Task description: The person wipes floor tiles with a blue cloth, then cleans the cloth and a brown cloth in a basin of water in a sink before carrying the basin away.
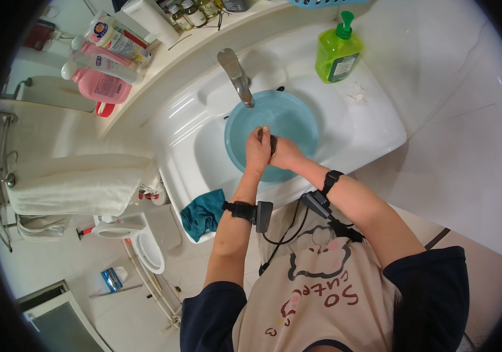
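Observation:
My left hand point(257, 152) and my right hand point(287, 153) meet over the light blue plastic basin point(298, 115), which stands in the white sink point(211, 154). Between them is a dark brown, smooth-looking object point(273, 143), mostly covered by my fingers; its kind cannot be made out. Both hands are closed around it. The metal faucet point(237, 77) reaches over the basin's far rim, and no running stream shows at its spout. Whether the basin holds water is hard to tell.
A green soap pump bottle point(338, 55) stands at the sink's back right, near a crumpled white scrap point(356, 91). A teal cloth point(203, 214) hangs over the front left edge. Several bottles, including a pink one point(103, 86), line the shelf point(158, 55). Cables point(285, 242) hang between my arms.

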`<state>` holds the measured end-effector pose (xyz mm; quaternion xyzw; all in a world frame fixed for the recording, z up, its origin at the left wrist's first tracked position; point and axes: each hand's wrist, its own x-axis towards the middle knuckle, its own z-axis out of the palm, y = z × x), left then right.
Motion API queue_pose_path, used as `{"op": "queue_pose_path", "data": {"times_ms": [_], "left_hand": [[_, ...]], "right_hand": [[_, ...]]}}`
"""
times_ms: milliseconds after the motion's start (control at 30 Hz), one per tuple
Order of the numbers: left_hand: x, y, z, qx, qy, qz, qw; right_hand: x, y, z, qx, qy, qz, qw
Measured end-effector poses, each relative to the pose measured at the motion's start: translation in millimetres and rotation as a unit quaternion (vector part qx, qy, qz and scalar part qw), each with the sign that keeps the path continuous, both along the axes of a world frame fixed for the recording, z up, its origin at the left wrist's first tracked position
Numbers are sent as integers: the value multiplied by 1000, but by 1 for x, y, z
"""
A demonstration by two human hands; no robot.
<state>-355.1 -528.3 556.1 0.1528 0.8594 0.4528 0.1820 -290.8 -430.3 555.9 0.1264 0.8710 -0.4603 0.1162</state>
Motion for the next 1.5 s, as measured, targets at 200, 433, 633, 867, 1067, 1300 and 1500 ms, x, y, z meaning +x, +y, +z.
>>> {"op": "queue_pose_path", "data": {"times_ms": [200, 433, 633, 867, 1067, 1300, 1500], "left_hand": [[-16, -33, -18, 196, 96, 88, 972], [-18, -105, -86, 63, -159, 231, 958], [-5, -103, -88, 113, -345, 178, 915], [-5, -107, -110, 136, -343, 191, 910], [5, -69, -115, 161, -357, 188, 901], [24, -8, -98, 189, -368, 182, 892], [34, 9, -97, 182, -377, 209, 884]], "right_hand": [[27, 69, 23, 10, 118, -112, 987], [105, 211, 12, 335, 50, -276, 899], [140, 234, -17, 419, -17, -237, 876], [130, 226, -24, 392, -7, -272, 879], [131, 229, -30, 385, 8, -268, 883], [137, 241, -38, 366, 23, -267, 891], [119, 222, -7, 462, 74, -292, 834]]}}
